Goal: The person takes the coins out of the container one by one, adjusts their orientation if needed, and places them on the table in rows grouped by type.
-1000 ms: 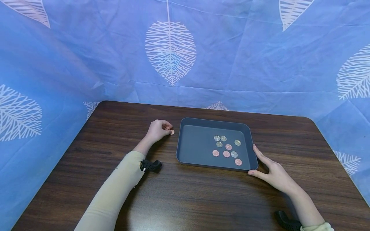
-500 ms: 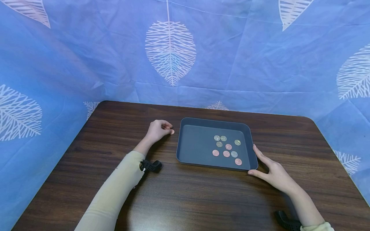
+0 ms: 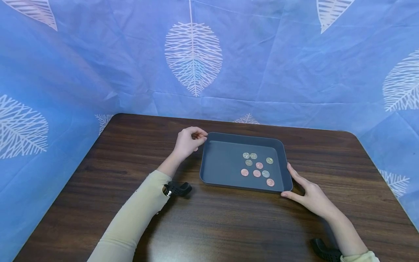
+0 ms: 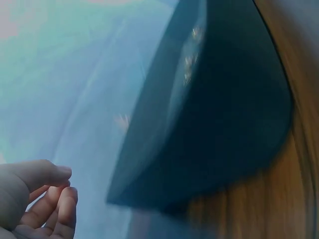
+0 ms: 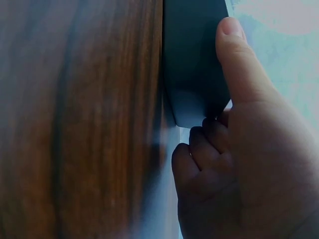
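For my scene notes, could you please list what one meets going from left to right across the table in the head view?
Left hand → grey tray → coins in its right half → right hand.

Coin in left hand (image 3: 189, 142) grip hidden by fingertips; tray (image 4: 234, 114) blurred in left wrist view

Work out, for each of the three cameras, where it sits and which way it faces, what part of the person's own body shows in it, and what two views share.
Head: worn on the head, looking forward and down at the table; both sleeved forearms, left hand and right hand show.
Left wrist: beside the left hand, facing the grey tray from its outside; only curled fingertips show.
Right wrist: low beside the right hand, facing the tray's corner; thumb and folded fingers show.
Shared: the tray, whose coins show clearly only from the head.
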A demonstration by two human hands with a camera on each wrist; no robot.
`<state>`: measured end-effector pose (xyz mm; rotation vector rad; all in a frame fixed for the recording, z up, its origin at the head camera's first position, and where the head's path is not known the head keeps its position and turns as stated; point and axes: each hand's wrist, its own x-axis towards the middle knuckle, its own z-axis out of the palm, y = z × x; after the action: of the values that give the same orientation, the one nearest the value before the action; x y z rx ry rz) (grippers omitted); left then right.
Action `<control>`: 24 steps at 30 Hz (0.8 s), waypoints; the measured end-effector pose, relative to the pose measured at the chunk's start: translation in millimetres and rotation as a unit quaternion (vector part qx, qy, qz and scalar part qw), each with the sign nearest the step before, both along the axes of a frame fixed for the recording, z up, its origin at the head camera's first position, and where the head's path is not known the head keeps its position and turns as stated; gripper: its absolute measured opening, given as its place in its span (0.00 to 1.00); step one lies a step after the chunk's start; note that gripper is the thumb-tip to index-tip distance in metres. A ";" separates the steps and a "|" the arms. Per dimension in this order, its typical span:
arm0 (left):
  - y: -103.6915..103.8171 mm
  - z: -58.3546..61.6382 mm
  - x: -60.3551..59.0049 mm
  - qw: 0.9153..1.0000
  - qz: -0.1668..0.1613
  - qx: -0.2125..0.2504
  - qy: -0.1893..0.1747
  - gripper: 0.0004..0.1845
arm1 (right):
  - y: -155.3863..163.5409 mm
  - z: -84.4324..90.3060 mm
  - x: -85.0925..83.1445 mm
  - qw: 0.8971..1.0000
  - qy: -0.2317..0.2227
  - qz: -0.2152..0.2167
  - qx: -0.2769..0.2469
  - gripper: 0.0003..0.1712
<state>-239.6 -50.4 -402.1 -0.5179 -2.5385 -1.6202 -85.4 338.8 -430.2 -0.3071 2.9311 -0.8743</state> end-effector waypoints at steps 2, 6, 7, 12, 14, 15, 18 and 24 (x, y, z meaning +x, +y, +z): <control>9.9 7.7 3.4 1.000 -0.017 0.004 0.005 0.06 | -0.3 1.3 0.2 1.000 0.000 -0.002 0.002 0.55; 32.0 19.6 8.1 0.999 -0.044 0.008 0.015 0.07 | -0.4 2.4 0.4 1.000 -0.002 -0.004 0.004 0.55; 37.9 21.6 9.3 0.999 -0.050 0.010 0.014 0.07 | -0.4 2.4 0.4 1.000 -0.001 -0.004 0.004 0.55; 68.8 21.9 15.3 0.996 -0.085 0.017 0.008 0.07 | -0.5 0.9 0.3 1.000 0.003 -0.003 0.001 0.55; 80.5 19.6 18.7 0.995 -0.101 0.018 -0.003 0.07 | -0.5 0.6 0.3 1.000 0.004 -0.002 -0.001 0.55; 85.9 18.4 20.6 0.994 -0.109 0.017 -0.008 0.07 | -0.8 0.7 0.6 1.000 0.004 -0.002 -0.003 0.55; 100.9 12.5 24.4 0.991 -0.128 0.014 -0.021 0.08 | -1.1 0.8 1.0 1.000 0.003 -0.002 -0.004 0.55; 119.7 3.2 28.3 0.988 -0.150 0.002 -0.036 0.06 | -0.9 2.1 0.3 1.000 -0.004 -0.003 -0.002 0.55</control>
<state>-211.3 69.2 -398.9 -0.8947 -2.6096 -1.7630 -85.1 338.0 -428.1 -0.2938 2.9242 -0.8798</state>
